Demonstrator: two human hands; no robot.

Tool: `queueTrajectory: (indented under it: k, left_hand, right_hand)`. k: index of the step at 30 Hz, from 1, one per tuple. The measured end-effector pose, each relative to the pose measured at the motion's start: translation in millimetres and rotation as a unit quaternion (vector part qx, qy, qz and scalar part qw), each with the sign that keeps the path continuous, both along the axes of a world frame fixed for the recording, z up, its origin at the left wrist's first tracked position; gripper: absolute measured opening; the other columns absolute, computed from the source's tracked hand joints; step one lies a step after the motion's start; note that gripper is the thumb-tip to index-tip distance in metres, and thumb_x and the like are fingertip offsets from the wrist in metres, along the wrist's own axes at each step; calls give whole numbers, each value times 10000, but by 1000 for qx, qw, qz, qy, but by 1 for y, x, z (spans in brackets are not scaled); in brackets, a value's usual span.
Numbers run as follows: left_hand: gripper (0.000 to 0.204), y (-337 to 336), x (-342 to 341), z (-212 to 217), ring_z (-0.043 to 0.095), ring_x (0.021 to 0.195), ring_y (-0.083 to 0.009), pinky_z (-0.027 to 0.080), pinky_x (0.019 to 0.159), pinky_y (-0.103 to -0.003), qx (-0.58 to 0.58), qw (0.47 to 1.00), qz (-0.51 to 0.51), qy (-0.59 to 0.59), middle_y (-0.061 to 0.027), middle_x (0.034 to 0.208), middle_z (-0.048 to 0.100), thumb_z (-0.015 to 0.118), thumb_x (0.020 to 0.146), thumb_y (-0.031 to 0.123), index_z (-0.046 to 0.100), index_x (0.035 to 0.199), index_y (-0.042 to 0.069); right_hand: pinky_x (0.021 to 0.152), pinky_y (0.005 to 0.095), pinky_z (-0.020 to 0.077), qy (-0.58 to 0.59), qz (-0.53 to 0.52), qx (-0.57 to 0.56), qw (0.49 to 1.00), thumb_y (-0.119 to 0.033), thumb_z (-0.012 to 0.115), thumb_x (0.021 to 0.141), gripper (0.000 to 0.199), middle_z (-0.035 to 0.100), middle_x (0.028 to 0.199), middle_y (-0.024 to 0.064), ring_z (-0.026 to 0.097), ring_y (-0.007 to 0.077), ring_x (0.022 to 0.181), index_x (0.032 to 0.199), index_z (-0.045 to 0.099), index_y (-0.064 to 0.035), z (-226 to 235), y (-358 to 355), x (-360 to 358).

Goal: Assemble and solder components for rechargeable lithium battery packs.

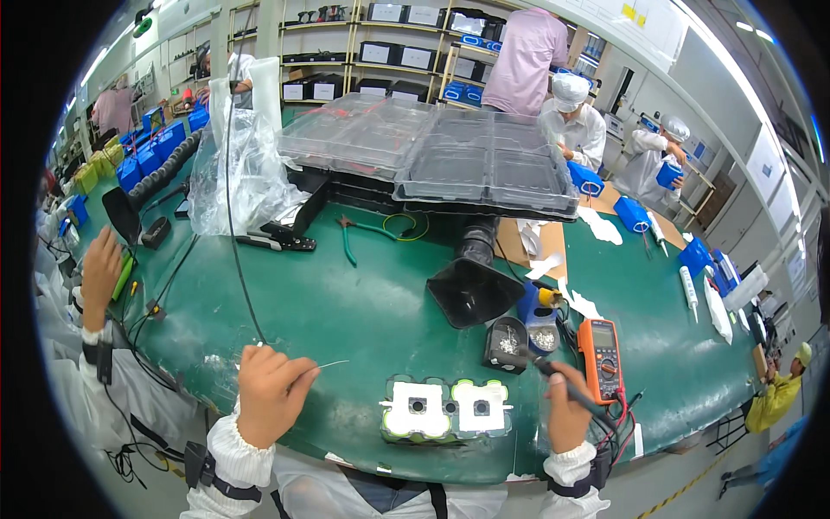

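Between the thumb and fingers of my left hand [277, 394] is a thin silvery solder wire [334, 363], its free end pointing right. My right hand [568, 413] is wrapped round a soldering iron [591, 405], whose front end points up and left toward the small containers. Between my hands, near the front table edge, lies a battery pack [450, 432] of several cells in a clear holder. Two white pads [417, 408], each with a dark square hole, cover its top. The pack is apart from both hands.
Right of centre stand a black box [505, 346] and a blue iron stand [543, 336], beside an orange multimeter [601, 355]. Behind are a black fume hood [474, 290], green-handled pliers [363, 232] and clear plastic trays [484, 164]. A co-worker's hand [102, 277] is at the left.
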State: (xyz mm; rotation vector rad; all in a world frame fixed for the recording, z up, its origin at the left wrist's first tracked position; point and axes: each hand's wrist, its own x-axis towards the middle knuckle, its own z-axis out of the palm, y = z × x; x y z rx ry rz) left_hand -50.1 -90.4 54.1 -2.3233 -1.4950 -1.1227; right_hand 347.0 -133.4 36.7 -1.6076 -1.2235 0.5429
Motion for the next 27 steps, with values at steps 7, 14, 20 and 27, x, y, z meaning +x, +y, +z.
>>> queueTrajectory:
  k: [7,14,20,27]
  left_hand:
    - [71,15,16,-16,571,589,-245,413,588,-360,-58,994,-16,-89,-81,654,608,746,776,67,683,806,60]
    - [92,35,32,-19,606,696,-273,481,618,-390,-47,995,-74,-54,-77,732,628,740,791,105,668,830,64]
    - [83,64,27,-27,603,747,-267,491,663,-386,-50,995,-78,-37,-69,767,641,719,823,127,669,852,68]
    - [87,132,18,-49,603,793,-255,496,696,-372,-52,998,-13,-23,-52,807,665,695,850,160,682,854,74]
  right_hand:
    - [795,292,470,-52,-64,110,991,-166,572,972,248,659,964,104,587,155,850,1116,641,23,40,49,26]
    - [489,221,410,165,-21,26,986,-200,633,916,397,657,1022,67,597,110,639,1274,579,-36,-7,102,45]
    - [449,191,354,238,-22,7,971,-104,582,908,304,666,830,70,517,71,540,1179,578,34,-29,86,23]
    - [500,197,386,110,-3,70,991,-59,542,941,176,616,754,41,494,49,568,1071,608,40,-44,93,17]
